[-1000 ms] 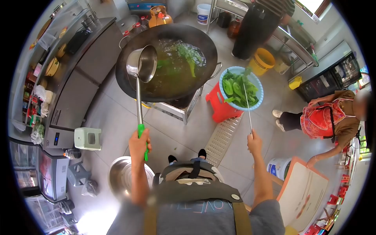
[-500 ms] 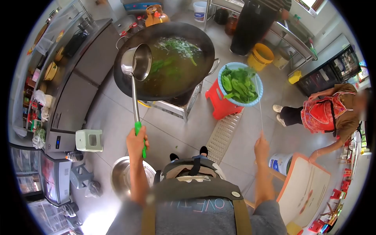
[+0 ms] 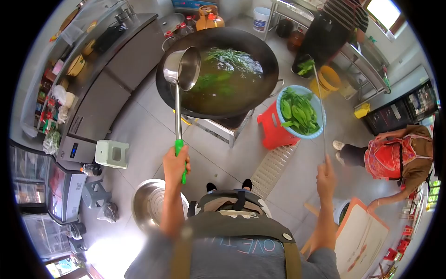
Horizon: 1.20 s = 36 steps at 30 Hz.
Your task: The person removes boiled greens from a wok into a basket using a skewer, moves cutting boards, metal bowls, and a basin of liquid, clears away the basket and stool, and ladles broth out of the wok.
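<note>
Fingers wrapped round a green handle, my left hand (image 3: 175,162) holds a large metal ladle (image 3: 189,69), its bowl over the left part of a wide dark wok (image 3: 169,95). Liquid and green leaves (image 3: 232,60) fill the wok. My right hand (image 3: 326,179) grips a long thin metal utensil (image 3: 322,109). At its far end, leafy greens (image 3: 305,67) show above and beyond the blue basket; the tip itself is unclear. The light blue basket (image 3: 322,124) holds more greens (image 3: 298,111) and rests on a red stool (image 3: 270,125).
A steel basin (image 3: 143,204) lies on the floor near my left arm. One person (image 3: 404,153) in a red apron stands at the right; another person (image 3: 325,32) stands at the top. A yellow bucket (image 3: 328,78) is behind the basket. Left are a counter (image 3: 107,79) and pale stool (image 3: 111,154).
The right hand's utensil has lifted from the basket, with greens now raised beyond it. The ladle stays over the wok. The whole view has shifted, so the wok and basket appear further right.
</note>
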{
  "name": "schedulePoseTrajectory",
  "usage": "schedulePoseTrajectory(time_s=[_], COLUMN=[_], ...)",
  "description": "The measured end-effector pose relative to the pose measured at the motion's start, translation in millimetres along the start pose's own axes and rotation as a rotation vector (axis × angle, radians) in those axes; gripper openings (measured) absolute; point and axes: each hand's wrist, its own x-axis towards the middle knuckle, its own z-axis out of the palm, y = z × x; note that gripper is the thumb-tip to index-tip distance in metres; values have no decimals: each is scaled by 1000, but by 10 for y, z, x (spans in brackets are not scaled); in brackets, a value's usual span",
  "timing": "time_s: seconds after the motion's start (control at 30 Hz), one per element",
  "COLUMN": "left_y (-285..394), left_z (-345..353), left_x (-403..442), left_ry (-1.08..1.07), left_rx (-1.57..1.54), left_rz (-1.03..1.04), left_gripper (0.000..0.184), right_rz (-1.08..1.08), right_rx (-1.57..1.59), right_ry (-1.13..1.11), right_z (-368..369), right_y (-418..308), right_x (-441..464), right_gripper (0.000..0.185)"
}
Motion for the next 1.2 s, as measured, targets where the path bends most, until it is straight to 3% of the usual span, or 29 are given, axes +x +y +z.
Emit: schedulePoseTrajectory(time_s=[0.17, 0.33, 0.43, 0.57, 0.67, 0.77, 0.8, 0.9, 1.13, 1.2], left_y=[-1, 5, 71, 45, 99, 10, -34, -98, -131, -129], left_z=[-153, -395, -536, -703, -814, -918, -947, -1020, -1079, -1089], left_x=[-7, 12, -22, -27, -45, -16, 4, 73, 230, 261], left_ry=[28, 35, 70, 74, 107, 111, 103, 79, 32, 30], left_rx=[-83, -157, -103, -132, -132, -169, -193, -172, -186, -155], left_rz=[-70, -61, -47, -66, -116, -139, -139, -149, -97, -73], left_gripper=[21, 20, 20, 20, 19, 19, 19, 18, 20, 20], right_rz=[104, 151, 159, 339, 504, 898, 1009, 1165, 1001, 851], right_rx=[357, 388, 483, 805, 991, 1397, 1636, 1915, 1935, 1802], right_ry=[-295, -463, -518, -556, -742, -1031, -1191, -1318, -1238, -1153], right_z=[299, 974, 1551, 2307, 2779, 3011, 3020, 2701, 1793, 1510], right_y=[-815, -1424, -1604, -2001, -2216, -2260, -2215, -2253, -2132, -2038], right_x=[230, 870, 1202, 1296, 1195, 1218, 1258, 1075, 605, 538], right_gripper=[41, 40, 26, 5, 5, 8, 11, 12, 35, 36])
